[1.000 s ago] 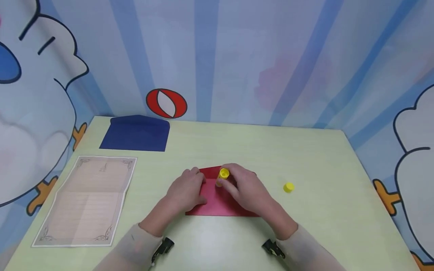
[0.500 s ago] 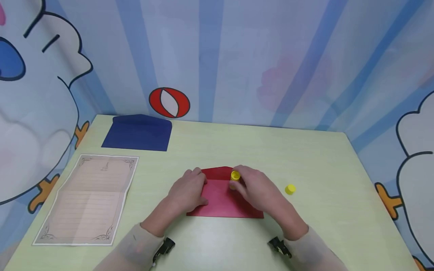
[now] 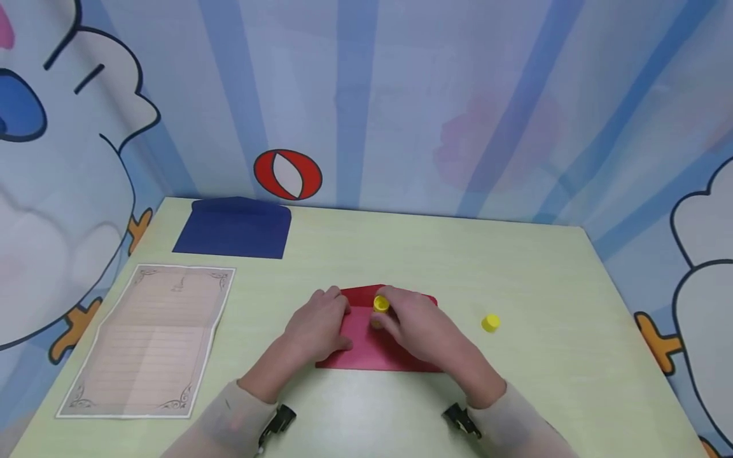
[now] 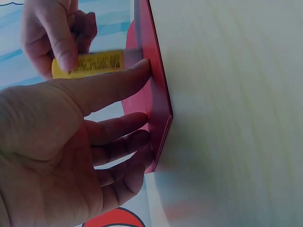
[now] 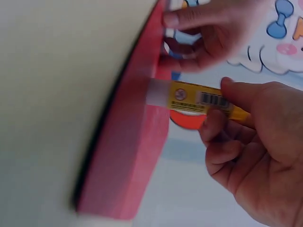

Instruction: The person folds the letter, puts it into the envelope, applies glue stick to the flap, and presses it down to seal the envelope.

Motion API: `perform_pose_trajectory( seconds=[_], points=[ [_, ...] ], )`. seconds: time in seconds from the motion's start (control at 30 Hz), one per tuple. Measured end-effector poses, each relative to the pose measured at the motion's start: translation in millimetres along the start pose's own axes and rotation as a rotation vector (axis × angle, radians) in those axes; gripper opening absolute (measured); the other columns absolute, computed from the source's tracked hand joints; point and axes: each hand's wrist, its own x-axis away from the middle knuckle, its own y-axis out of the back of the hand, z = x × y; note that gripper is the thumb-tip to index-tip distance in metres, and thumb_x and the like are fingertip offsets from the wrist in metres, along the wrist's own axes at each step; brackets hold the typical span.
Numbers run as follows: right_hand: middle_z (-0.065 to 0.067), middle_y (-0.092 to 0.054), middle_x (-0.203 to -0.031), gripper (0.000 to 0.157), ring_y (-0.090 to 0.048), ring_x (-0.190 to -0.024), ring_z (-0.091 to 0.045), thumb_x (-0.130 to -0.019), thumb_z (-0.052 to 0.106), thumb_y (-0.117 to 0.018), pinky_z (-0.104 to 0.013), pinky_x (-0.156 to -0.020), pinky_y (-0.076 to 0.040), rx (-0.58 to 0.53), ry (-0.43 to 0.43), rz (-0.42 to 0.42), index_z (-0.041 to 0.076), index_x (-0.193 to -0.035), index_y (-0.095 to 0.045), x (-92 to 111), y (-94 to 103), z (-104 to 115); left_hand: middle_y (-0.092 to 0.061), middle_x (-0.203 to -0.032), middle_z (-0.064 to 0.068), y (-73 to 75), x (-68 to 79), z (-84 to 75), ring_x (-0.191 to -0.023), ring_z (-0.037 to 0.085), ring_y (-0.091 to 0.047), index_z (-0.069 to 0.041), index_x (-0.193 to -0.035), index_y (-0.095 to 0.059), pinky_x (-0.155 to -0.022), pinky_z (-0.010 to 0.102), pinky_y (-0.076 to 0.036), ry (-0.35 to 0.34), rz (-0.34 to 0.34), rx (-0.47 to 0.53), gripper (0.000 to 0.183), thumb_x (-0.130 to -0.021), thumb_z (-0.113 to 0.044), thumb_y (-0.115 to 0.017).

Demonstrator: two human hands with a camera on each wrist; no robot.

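A red envelope lies on the table with its flap unfolded toward the far side. On its left part rests my left hand; in the left wrist view the thumb and fingertips press on the paper, apart from one another. My right hand pinches a yellow glue stick between thumb and fingers. The stick's pale end meets the envelope near the flap fold in the right wrist view. Right of the envelope sits the yellow glue stick cap.
A dark blue envelope lies at the back left of the table. Nearer on the left is a creased sheet of lined letter paper with a decorated border. A printed cloth wall stands behind the table.
My right hand moved the glue stick to the right along the envelope, then back left. The left hand stays on the envelope, and the head view has shifted slightly.
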Motion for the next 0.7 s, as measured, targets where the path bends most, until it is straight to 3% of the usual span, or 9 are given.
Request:
perform_pose_trajectory(
  seconds=[0.23,0.33,0.53,0.7],
  points=[
    [0.007,-0.057,-0.082,0.028,-0.058,-0.076,-0.014,-0.094,0.026,-0.084,-0.030,-0.072,-0.054,0.055,-0.121,0.017,0.015,-0.108,-0.062,10,16.4,-8,-0.061,-0.112,0.006,-0.7,0.3,-0.3,-0.101,0.023,-0.056,-0.005,-0.120,-0.071,-0.076,0.034,-0.058,0.006,-0.005,0.008,0.061,-0.071,-0.027,-0.100],
    [0.008,-0.057,-0.083,0.029,-0.058,-0.076,-0.013,-0.094,0.027,-0.084,-0.029,-0.073,-0.055,0.048,-0.098,0.020,0.015,-0.109,-0.062,8,13.5,-5,-0.061,-0.112,0.006,-0.8,0.5,0.8,-0.101,0.023,-0.056,-0.006,-0.120,-0.070,-0.076,0.033,-0.058,0.010,-0.005,0.007,0.063,-0.070,-0.028,-0.101],
    [0.009,-0.053,-0.080,0.026,-0.056,-0.073,-0.009,-0.097,0.030,-0.081,-0.027,-0.072,-0.052,0.018,0.031,0.011,0.019,-0.100,-0.057,1,-0.8,3,-0.060,-0.110,0.005,-2.3,0.4,2.2,-0.099,0.022,-0.055,-0.006,-0.119,-0.071,-0.074,0.032,-0.057,-0.003,-0.005,0.002,0.062,-0.071,-0.029,-0.100],
    [0.009,-0.054,-0.077,0.027,-0.056,-0.070,-0.009,-0.094,0.030,-0.084,-0.026,-0.070,-0.052,0.052,-0.022,0.003,0.020,-0.099,-0.059,5,4.7,1,-0.060,-0.111,0.006,-2.4,0.2,1.5,-0.101,0.022,-0.056,-0.006,-0.120,-0.070,-0.074,0.032,-0.057,-0.003,-0.007,0.003,0.063,-0.069,-0.028,-0.101]
  ],
)
